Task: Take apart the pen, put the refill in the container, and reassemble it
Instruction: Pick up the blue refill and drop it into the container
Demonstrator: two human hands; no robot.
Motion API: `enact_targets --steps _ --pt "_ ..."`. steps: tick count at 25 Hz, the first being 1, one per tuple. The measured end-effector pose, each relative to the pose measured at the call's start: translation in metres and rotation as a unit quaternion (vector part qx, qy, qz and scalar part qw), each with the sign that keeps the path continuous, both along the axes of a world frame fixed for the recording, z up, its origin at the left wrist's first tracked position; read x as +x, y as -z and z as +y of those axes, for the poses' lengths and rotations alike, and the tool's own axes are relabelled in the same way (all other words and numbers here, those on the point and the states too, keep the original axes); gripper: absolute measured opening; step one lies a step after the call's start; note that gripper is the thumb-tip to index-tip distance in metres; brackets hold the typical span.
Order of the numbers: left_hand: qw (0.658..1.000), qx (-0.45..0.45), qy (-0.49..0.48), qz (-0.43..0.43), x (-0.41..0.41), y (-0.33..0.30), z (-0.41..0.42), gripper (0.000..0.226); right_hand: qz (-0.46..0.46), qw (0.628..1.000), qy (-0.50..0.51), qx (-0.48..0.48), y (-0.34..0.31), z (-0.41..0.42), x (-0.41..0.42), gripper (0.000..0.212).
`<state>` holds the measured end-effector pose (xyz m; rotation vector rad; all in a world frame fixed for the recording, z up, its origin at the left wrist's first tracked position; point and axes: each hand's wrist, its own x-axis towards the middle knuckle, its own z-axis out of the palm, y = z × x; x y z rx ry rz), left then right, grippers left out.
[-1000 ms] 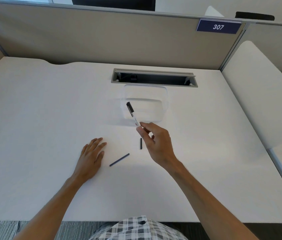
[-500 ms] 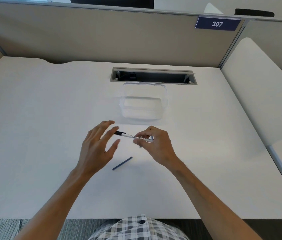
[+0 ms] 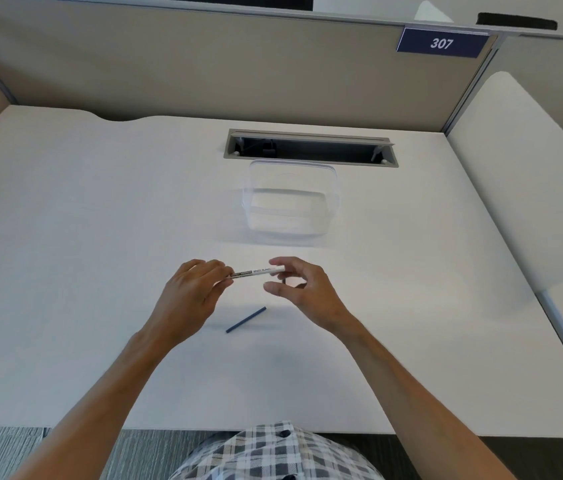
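A white pen barrel [image 3: 257,272] with black print lies level in the air above the desk. My left hand [image 3: 192,296] pinches its left end, which the fingers hide. My right hand [image 3: 302,292] is at the pen's right end with thumb and fingers spread; the index finger hovers just over the tip. A thin dark blue refill [image 3: 246,319] lies slanted on the desk below and between the hands. A small dark pen piece [image 3: 284,280] peeks out between my right fingers, on the desk. The clear plastic container [image 3: 328,202] stands behind the hands.
A grey cable slot [image 3: 311,147] is cut into the white desk [image 3: 65,237] just behind the container. Beige partition walls close off the back, with a "307" sign [image 3: 441,43]. A white side panel [image 3: 515,168] rises on the right.
My right hand brought the pen down from over the container to level. My left hand rose from the desk and took the pen's left end. My right fingers have opened.
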<state>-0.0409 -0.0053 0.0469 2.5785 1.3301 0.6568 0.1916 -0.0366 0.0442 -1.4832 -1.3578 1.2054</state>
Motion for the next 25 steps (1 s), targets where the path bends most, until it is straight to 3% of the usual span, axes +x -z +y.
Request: enact_targets --steps 3,6,8,16,25 --pt "0.997 -0.055 -0.051 -0.007 -0.016 0.01 0.004 0.009 -0.12 0.992 0.01 0.027 0.024 -0.008 -0.008 0.026" --pt "0.996 -0.073 -0.042 0.002 -0.023 0.018 0.006 0.009 -0.3 0.944 -0.079 0.115 0.044 -0.016 -0.015 0.027" --pt "0.997 -0.067 -0.038 0.014 -0.025 0.022 0.009 0.013 -0.345 0.92 -0.124 0.14 0.054 -0.017 -0.021 0.027" --pt "0.995 -0.081 -0.044 0.034 -0.027 0.03 0.013 0.018 -0.367 0.893 -0.149 0.215 0.072 -0.014 -0.029 0.01" --pt "0.992 -0.097 -0.064 0.044 -0.021 0.036 0.021 0.015 -0.348 0.895 0.066 0.272 0.023 0.058 0.02 0.004"
